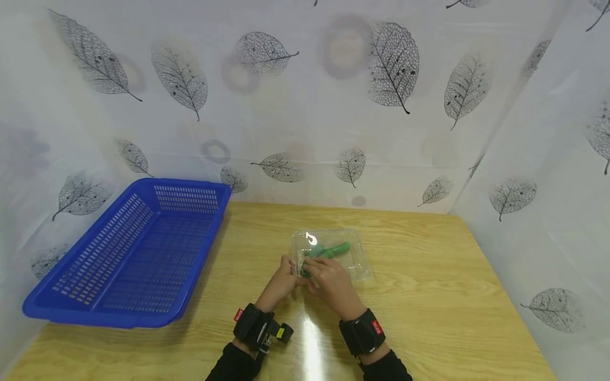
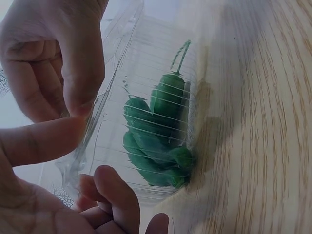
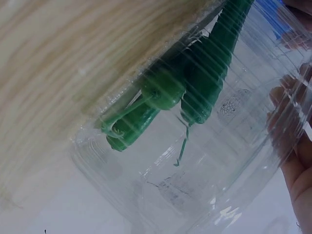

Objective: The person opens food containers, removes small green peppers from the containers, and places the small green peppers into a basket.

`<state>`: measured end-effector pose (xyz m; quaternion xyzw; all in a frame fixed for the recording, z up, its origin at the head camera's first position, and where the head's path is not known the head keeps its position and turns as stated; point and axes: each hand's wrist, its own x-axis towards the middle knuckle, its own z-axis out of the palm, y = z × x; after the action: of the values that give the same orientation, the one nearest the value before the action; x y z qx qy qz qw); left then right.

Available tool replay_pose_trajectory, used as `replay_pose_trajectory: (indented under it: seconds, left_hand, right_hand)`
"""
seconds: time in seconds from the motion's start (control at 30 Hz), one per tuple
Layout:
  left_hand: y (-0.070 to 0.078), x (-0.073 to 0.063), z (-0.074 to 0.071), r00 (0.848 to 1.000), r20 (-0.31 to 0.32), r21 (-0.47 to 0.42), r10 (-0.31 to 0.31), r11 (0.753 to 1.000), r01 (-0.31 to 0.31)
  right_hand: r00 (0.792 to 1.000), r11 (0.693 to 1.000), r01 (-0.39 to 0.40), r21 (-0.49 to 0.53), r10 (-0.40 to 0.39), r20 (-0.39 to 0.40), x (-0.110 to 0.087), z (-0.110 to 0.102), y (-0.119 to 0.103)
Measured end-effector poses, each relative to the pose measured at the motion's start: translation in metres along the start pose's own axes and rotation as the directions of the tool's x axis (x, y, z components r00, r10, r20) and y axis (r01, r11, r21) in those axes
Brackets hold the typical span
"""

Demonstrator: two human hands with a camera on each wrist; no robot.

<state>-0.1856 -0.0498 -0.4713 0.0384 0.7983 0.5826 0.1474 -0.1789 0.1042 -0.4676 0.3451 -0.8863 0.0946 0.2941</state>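
Observation:
A clear plastic clamshell box [image 1: 358, 268] lies on the table, its near edge at both hands. Inside are several green, cucumber-like vegetables [image 2: 168, 97] with thin curly stems, seen through the ribbed wall. My left hand [image 1: 280, 284] is at the box's near left corner, where its thumb and fingers pinch the plastic rim. The right hand [image 1: 333, 283] reaches over the near side beside it and pinches the same rim with thumb and fingertips. In the right wrist view the vegetables [image 3: 202, 87] show through the plastic, with fingers at the right edge.
A large blue plastic basket [image 1: 119, 319] stands on the left of the wooden table [image 1: 429, 296]. White sheeting [image 1: 305, 116] printed with leaves hangs behind the table and along both sides. Each wrist wears a black strap.

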Motion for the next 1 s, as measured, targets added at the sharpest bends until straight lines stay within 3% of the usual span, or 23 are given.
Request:
replay_pose_trajectory:
  seconds: [0.27,0.73,1.0]
  left_hand:
    - [-0.003,0.001,-0.002,0.999,0.029,0.000,-0.035,0.999,0.035]
    - [-0.003,0.004,0.003,0.999,-0.021,-0.047,-0.035,0.998,0.034]
    - [-0.007,0.000,0.009,0.994,-0.046,0.129,0.104,0.987,-0.097]
  right_hand:
    - [1.000,1.000,-0.010,-0.006,0.010,0.023,-0.001,0.005,-0.003]
    - [1.000,0.998,0.007,-0.066,-0.006,0.008,0.000,0.008,-0.003]
    - [0.999,1.000,-0.008,-0.003,0.008,-0.037,0.001,0.004,-0.002]
